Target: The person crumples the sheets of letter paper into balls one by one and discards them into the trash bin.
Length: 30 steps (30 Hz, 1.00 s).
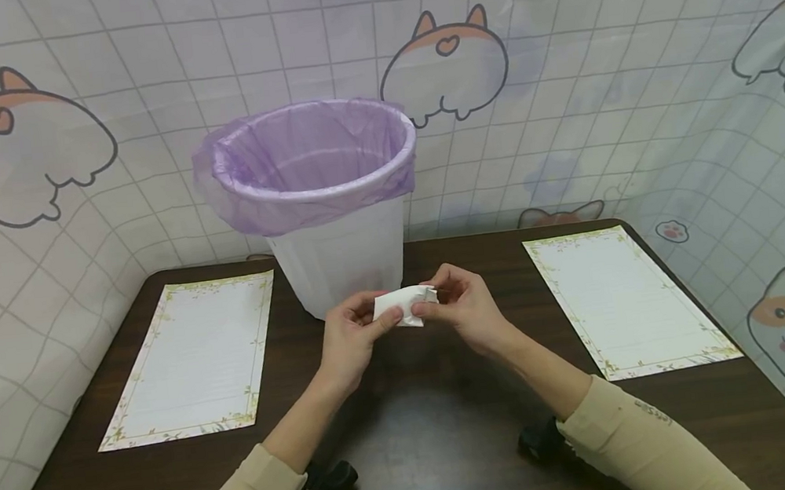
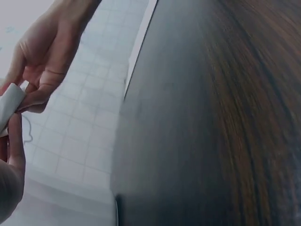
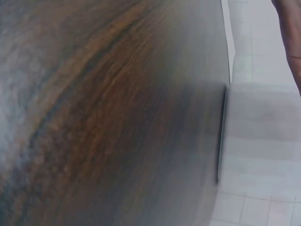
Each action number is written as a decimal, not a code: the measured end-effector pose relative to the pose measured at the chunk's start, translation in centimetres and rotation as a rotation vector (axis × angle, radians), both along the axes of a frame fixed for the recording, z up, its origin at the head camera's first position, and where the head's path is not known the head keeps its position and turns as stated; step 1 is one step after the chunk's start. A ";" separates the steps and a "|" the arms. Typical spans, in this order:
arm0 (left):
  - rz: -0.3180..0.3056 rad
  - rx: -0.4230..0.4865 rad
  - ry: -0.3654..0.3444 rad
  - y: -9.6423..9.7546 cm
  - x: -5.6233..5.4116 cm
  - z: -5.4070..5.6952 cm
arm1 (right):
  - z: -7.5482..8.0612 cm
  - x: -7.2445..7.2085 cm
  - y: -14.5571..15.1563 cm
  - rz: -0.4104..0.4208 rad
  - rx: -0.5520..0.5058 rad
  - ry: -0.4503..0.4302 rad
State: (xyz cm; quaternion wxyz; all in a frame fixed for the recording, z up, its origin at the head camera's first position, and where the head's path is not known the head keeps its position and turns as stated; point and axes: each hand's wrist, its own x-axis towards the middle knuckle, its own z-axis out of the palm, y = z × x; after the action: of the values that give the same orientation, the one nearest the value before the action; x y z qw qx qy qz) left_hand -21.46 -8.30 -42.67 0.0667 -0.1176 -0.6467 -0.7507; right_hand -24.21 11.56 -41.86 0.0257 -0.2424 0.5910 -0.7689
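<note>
A small folded piece of white paper (image 1: 398,301) is held between both hands, above the table and in front of the bin. My left hand (image 1: 349,337) pinches its left end, thumb on the near face. At its right end, my right hand (image 1: 471,310) pinches it between thumb and fingers, where the edge looks creased and uneven. The left wrist view shows the folded paper (image 2: 10,104) at the left edge, with fingers of both hands on it. In the right wrist view only a strip of a hand (image 3: 290,33) shows; the paper is out of frame.
A white bin (image 1: 340,262) with a purple liner bag (image 1: 318,205) stands just behind the hands. Bordered sheets of paper lie on the dark wooden table (image 1: 439,430): a left sheet (image 1: 194,359) and a right sheet (image 1: 628,301). A cartoon-printed grid curtain (image 1: 563,102) surrounds the table's back and sides.
</note>
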 end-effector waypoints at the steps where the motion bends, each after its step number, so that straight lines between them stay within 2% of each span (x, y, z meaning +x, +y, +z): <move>1: 0.000 0.001 -0.008 0.0 0.0 0.1 | 0.0 0.0 0.0 -0.004 0.001 -0.006; 5: -0.009 0.020 -0.058 -0.1 -0.1 0.3 | -0.1 -0.3 0.1 -0.016 0.032 -0.050; 8: -0.017 0.016 -0.090 -0.4 -0.2 0.4 | -0.3 -0.4 0.2 -0.008 0.097 -0.063; 13: -0.025 -0.051 -0.102 -1.0 -0.1 0.5 | -0.1 -0.2 0.2 0.020 0.222 -0.026; 16: -0.028 -0.065 -0.103 -1.1 -0.1 0.7 | 0.0 -0.1 0.1 0.013 0.246 -0.009; 21: -0.031 -0.049 -0.132 -0.7 0.0 0.8 | -0.3 -0.3 0.2 0.013 0.217 -0.015; 27: -0.080 0.029 -0.248 -0.5 -0.2 0.6 | -1.0 -0.6 0.4 0.051 0.160 -0.036; 30: -0.101 0.051 -0.289 -0.7 -0.4 0.5 | -1.3 -0.8 0.1 0.084 0.111 -0.077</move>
State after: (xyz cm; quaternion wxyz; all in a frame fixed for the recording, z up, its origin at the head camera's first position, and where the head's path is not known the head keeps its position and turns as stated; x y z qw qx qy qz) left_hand -21.88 -9.05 -42.13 -0.0622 -0.0389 -0.6236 -0.7783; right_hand -25.03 11.69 -43.13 0.0941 -0.2355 0.6205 -0.7421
